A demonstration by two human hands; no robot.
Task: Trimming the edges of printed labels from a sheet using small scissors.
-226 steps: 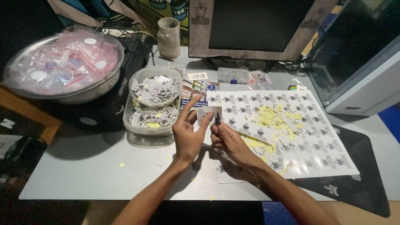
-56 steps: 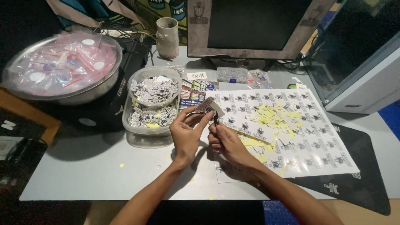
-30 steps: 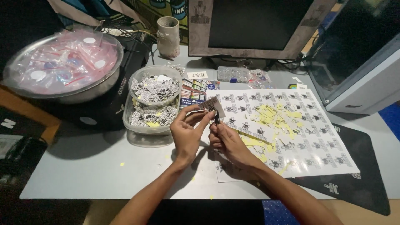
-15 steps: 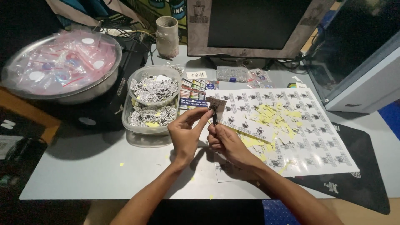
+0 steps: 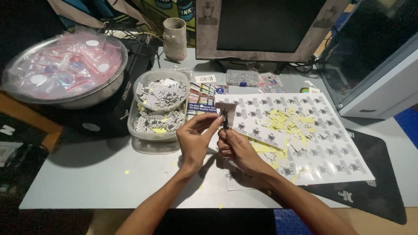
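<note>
Above the middle of the grey surface (image 5: 87, 182), the left hand (image 5: 196, 141) pinches a small strip of printed stickers (image 5: 226, 109) between thumb and fingertips, holding it upright just over the near-left corner of the big sticker sheet (image 5: 322, 143). The right hand (image 5: 237, 150) is closed around a small dark tool (image 5: 225, 124) that meets the strip from below — it looks like small scissors, but I cannot tell for sure. The work seems well advanced, not finished: the clear plastic container (image 5: 150, 132) and the round bowl (image 5: 162, 89) sitting in it are already full of cut stickers, and yellow backing scraps (image 5: 287, 124) lie on the sheet — yet many rows of stickers remain there uncut. A metal basin of pink bags (image 5: 63, 72) stands to the far left.
</note>
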